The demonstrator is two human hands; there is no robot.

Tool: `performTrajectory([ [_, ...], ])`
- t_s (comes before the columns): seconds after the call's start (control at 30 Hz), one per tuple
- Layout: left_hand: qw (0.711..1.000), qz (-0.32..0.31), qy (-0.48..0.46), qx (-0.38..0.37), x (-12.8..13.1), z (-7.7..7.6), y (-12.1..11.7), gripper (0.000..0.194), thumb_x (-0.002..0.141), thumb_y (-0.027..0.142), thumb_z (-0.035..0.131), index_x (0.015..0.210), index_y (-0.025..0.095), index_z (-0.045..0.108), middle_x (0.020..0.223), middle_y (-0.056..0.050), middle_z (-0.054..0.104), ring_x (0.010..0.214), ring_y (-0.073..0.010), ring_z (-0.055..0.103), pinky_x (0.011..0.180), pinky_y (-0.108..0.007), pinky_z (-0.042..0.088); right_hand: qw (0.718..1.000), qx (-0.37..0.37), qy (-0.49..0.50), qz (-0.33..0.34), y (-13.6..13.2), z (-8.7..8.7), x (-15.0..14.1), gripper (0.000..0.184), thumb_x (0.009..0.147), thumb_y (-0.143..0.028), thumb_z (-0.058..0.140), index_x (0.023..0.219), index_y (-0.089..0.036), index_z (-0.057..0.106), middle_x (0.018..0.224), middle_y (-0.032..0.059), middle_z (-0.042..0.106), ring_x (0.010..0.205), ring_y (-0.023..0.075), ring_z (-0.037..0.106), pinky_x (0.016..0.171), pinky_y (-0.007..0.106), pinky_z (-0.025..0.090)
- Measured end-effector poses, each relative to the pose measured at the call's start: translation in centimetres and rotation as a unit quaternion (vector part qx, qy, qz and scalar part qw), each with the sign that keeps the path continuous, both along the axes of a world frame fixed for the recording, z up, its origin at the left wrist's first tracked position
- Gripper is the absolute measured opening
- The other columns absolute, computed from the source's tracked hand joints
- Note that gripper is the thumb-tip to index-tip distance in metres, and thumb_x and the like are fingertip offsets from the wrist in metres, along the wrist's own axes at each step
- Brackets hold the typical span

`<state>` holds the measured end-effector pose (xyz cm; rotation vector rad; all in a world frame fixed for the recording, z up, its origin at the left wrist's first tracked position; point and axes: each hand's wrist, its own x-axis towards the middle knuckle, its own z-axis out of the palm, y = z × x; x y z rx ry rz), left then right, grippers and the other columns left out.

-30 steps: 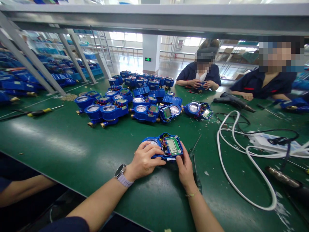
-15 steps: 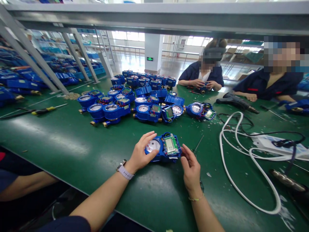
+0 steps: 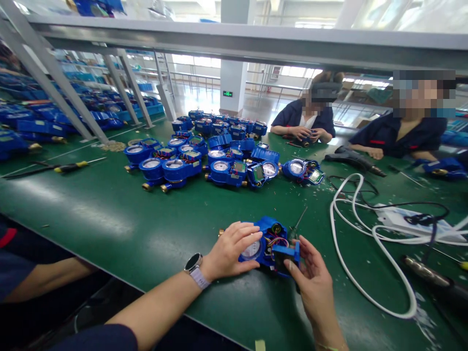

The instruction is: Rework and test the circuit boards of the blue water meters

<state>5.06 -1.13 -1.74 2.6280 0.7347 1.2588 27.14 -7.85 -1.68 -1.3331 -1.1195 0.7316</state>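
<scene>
A blue water meter (image 3: 266, 225) lies on the green table in front of me, its housing uncovered so that coloured wires show inside. My left hand (image 3: 232, 247) grips it across the round dial (image 3: 252, 249), partly hiding the face. Between the thumb and fingers of my right hand (image 3: 313, 273) is the display module (image 3: 285, 252), tilted up from the housing beside the wires. The module's screen does not show from here. Just behind my right hand lies a screwdriver (image 3: 300, 220), its handle partly hidden.
Several open blue water meters (image 3: 179, 168) stand in rows farther back. A white cable (image 3: 333, 229), power strip (image 3: 417, 225) and heat gun (image 3: 354, 160) lie to the right. A yellow-black screwdriver (image 3: 73, 166) lies left. Two people sit opposite; a metal shelf beam (image 3: 234, 41) crosses above.
My right hand has taken hold of the display module and tilted it up, exposing the wires. The meter and both hands appear lower and farther right; the view has also shifted.
</scene>
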Motion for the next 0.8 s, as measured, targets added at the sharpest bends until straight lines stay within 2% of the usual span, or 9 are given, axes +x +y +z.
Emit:
performTrajectory([
  [0.13, 1.0, -0.009, 0.025, -0.003, -0.5, -0.2, -0.1, 0.067, 0.084, 0.045, 0.063, 0.14, 0.021, 0.036, 0.133, -0.014, 0.057, 0.128, -0.0273, 0.05, 0.108, -0.047, 0.04, 1.0, -0.007, -0.016, -0.018, -2.7, -1.1, -0.5, 0.057, 0.074, -0.04, 0.077, 0.124, -0.022, 0.058, 0.118, 0.0119, 0.062, 0.095, 0.0256, 0.066, 0.077, 0.036, 0.059],
  [0.3, 0.997, -0.015, 0.073, 0.007, -1.1, -0.5, 0.1, 0.062, 0.086, 0.044, 0.061, 0.138, 0.02, 0.039, 0.135, -0.013, 0.056, 0.133, -0.0264, 0.045, 0.112, -0.048, 0.036, 0.995, 0.016, -0.076, -0.062, -4.8, -2.6, -2.5, 0.052, 0.082, -0.039, 0.069, 0.129, -0.025, 0.053, 0.126, 0.012, 0.054, 0.107, 0.0269, 0.06, 0.083, 0.038, 0.056],
  [0.43, 0.996, -0.002, 0.091, 0.009, -1.4, -0.8, -0.5, 0.058, 0.087, 0.041, 0.06, 0.138, 0.02, 0.041, 0.136, -0.013, 0.055, 0.134, -0.0264, 0.044, 0.113, -0.049, 0.034, 0.98, 0.064, -0.166, -0.085, -5.9, -3.0, -4.3, 0.048, 0.084, -0.033, 0.067, 0.13, -0.028, 0.053, 0.127, 0.0116, 0.047, 0.113, 0.0293, 0.052, 0.09, 0.046, 0.049],
  [0.57, 0.995, 0.013, 0.095, 0.009, -1.5, -1.0, -1.3, 0.055, 0.088, 0.037, 0.06, 0.137, 0.022, 0.042, 0.136, -0.013, 0.054, 0.134, -0.0272, 0.043, 0.113, -0.051, 0.034, 0.956, 0.136, -0.248, -0.077, -6.5, -2.6, -5.4, 0.052, 0.086, -0.025, 0.066, 0.135, -0.033, 0.049, 0.119, 0.0099, 0.048, 0.109, 0.0286, 0.052, 0.091, 0.05, 0.046],
  [0.8, 0.994, 0.033, 0.1, -0.001, -1.5, -1.3, -2.1, 0.05, 0.087, 0.025, 0.058, 0.136, 0.023, 0.045, 0.138, -0.011, 0.052, 0.136, -0.0267, 0.04, 0.115, -0.052, 0.029, 0.914, 0.223, -0.339, -0.008, -7.1, -2.9, -6.2, 0.065, 0.085, -0.008, 0.061, 0.142, -0.034, 0.043, 0.122, 0.0117, 0.05, 0.109, 0.0286, 0.053, 0.086, 0.046, 0.051],
])
